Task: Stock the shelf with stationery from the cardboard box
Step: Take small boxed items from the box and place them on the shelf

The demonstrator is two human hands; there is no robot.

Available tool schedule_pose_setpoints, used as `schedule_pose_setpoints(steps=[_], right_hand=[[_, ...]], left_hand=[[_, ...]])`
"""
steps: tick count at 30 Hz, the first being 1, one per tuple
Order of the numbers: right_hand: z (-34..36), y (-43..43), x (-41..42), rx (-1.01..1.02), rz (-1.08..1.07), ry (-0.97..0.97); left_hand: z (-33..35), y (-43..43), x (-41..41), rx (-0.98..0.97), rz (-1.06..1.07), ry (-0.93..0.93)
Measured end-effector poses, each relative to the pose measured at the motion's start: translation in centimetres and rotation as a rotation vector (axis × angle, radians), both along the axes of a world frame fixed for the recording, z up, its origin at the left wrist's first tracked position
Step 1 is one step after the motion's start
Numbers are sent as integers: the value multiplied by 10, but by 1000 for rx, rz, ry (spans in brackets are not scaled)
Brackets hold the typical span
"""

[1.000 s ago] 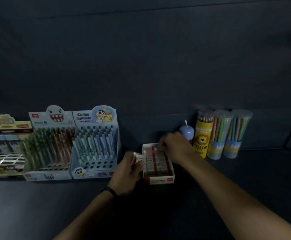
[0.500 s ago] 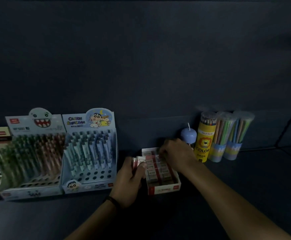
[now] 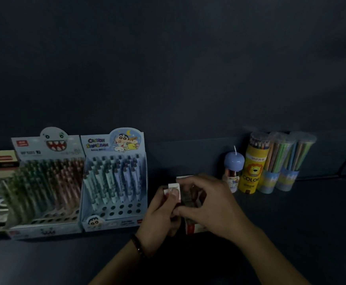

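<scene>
Erasers sat pinched in the left hand, the right hand with grip unclear over the box; slotting one in squarely seemed next.

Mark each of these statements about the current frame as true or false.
1. The left hand holds small white blocks. True.
2. The yellow lion tube lies on its side. False: it stands upright beside two clear pencil tubes.
3. The Crayon Shin-chan pen display stands left of both hands. True.
4. The right hand rests on the yellow lion tube. False: it is over the small red-and-white box, apart from the tube.
5. The front holes of the Crayon Shin-chan pen display are empty. True.
</scene>
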State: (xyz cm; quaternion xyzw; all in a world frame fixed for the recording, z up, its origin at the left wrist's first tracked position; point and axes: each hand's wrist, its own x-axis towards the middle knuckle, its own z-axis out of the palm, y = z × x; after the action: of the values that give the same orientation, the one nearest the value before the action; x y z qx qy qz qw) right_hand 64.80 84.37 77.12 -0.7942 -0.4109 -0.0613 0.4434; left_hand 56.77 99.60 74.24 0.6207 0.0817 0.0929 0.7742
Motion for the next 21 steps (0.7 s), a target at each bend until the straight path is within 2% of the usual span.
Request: schedule_pose_setpoints(steps=[8,12,15,17,21], right_hand=[[-15,5,0,35,-34,-42],[-12,-2,5,68,-39,-5],[-4,-10,19,69,-119,30],[2,-15,37,19,-186,1],[3,-13,64,-250,-185,-1]], left_hand=[[0,1,-1,-12,-13,19],[-1,-2,-1,107,25,-60],[0,-2,-3,210,79,-158],[1,-1,-4,265,111,-163],[-4,3,-1,402,126,-113]])
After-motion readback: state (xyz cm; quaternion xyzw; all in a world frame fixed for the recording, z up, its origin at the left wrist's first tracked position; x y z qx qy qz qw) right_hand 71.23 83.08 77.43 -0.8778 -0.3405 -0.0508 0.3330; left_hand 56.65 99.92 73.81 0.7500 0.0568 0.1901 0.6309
